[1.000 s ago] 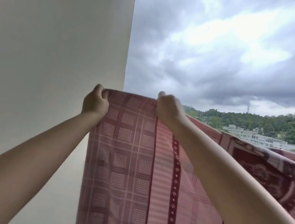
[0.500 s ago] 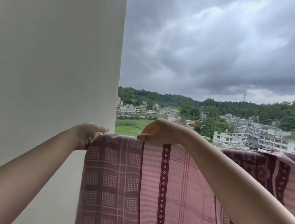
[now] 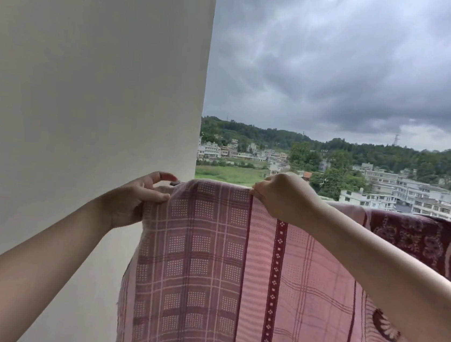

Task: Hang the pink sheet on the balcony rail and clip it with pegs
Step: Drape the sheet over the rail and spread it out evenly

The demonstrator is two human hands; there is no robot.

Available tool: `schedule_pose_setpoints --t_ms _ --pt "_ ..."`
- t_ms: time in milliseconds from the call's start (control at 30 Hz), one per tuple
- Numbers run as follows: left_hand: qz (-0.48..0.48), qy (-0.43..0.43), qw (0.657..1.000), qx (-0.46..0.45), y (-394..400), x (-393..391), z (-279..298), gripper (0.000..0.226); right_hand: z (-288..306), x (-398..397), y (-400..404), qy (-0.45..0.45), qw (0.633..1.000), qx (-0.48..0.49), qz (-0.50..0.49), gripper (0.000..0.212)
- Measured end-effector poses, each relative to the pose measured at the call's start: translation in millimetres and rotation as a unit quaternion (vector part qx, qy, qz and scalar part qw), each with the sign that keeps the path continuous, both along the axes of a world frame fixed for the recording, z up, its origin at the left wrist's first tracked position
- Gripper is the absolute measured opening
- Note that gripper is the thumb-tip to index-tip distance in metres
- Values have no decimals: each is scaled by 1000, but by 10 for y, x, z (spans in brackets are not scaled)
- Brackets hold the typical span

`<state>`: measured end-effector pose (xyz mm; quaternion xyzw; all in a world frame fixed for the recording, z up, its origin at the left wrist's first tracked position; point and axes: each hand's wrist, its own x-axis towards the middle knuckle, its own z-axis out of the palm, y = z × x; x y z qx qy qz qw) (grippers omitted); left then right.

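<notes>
The sheet (image 3: 235, 270) is draped over the rail, its fold running level across the view from beside the wall (image 3: 86, 98) toward the right edge; the near half hangs straight down. The rail itself is hidden under the cloth, apart from a small dark end piece (image 3: 175, 184) that shows at the sheet's left corner (whether this is the rail tip or a fitting cannot be told).

The left hand (image 3: 134, 199) pinches the sheet's left border between thumb and curled fingers, while the forefinger is lifted clear above the fold. This grip appears intended to keep the edge square and stop it sliding along the rail.

The right hand (image 3: 283, 197) is curled over the fold, knuckles up, fingers gripping the cloth at the top. It likely pins the fold in place while the left side is adjusted.

Material: thin woven cloth, pink with maroon checks, dotted squares and a vertical band of diamonds; a darker floral border lies at right. It hangs limp, with shallow wrinkles.

No pegs are visible; clipping is judged not yet begun.
</notes>
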<state>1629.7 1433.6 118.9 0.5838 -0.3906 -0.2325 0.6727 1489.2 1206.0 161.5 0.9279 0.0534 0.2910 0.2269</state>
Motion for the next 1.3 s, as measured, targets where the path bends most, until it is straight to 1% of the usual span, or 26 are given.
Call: schedule_pose_setpoints --t_ms 33,67,167,233,267,300,333,367,400,433,467,500,533,600,667,733,800,867,900,933,1033,1100,1167,1200,1233,1300 --pt "15 -7 1000 10 1 -5 23 35 11 -1 15 -1 1000 -17 -14 22" --pt "46 -12 999 10 -20 -30 67 25 33 4 27 -3 999 -37 -28 20" --pt "167 -46 984 -47 -151 2 212 30 185 73 31 -33 995 -67 -68 19" --pt "276 -106 952 -84 -284 84 372 31 366 153 -6 -79 990 -56 -101 29" --pt "331 -150 927 -85 -353 134 467 29 431 198 -33 -102 988 -34 -114 30" --pt "370 -193 905 -80 -415 164 558 24 468 248 -60 -121 984 -9 -128 25" --pt "381 -222 894 -74 -478 189 622 22 464 301 -96 -127 980 22 -149 18" --pt "377 -240 893 -50 -529 218 638 26 425 353 -130 -121 977 59 -167 15" --pt "370 -258 893 0 -573 246 614 32 356 403 -168 -103 974 100 -173 17" --pt "361 -270 890 70 -613 264 539 36 267 433 -209 -73 972 142 -171 25" --pt "344 -268 890 134 -646 281 434 38 208 433 -235 -40 968 188 -159 33" --pt "323 -240 900 171 -662 292 296 38 161 397 -247 -17 963 231 -140 40" --pt "315 -204 910 176 -662 286 156 36 129 341 -259 -12 959 257 -120 43" --pt "342 -144 920 130 -637 262 -28 33 118 176 -246 -21 966 239 -97 46" --pt "382 -113 912 97 -607 191 -146 31 47 50 -234 -43 982 166 -82 49" --pt "414 -94 905 40 -585 11 -277 35 -97 -50 -240 -79 988 117 -65 48" --pt "422 -108 900 -25 -570 -256 -464 36 -296 -144 -280 -126 986 105 -43 43" --pt "413 -150 897 -43 -555 -479 -689 48 -475 -227 -334 -188 977 97 -29 44" --pt "417 -181 890 -44 -561 -522 -791 48 -554 -255 -367 -206 974 92 -32 47" --pt "427 -208 879 -39 -564 -561 -867 42 -643 -282 -393 -217 972 81 -36 48" --pt "466 -255 847 -30 -571 -536 -963 28 -857 -355 -442 -234 970 53 -47 46" --pt "483 -282 829 -3 -555 -498 -948 29 -966 -426 -438 -234 969 61 -45 46" --pt "506 -295 809 50 -521 -473 -961 35 -1082 -529 -427 -226 971 72 -33 46" --pt "525 -299 793 73 -496 -482 -973 40 -1155 -596 -440 -210 974 82 -33 46" --pt "545 -322 768 92 -482 -489 -1017 45 -1245 -669 -467 -192 976 93 -39 47" --pt "542 -436 712 99 -532 -578 -1157 50 -1424 -888 -573 -169 978 105 -62 46"
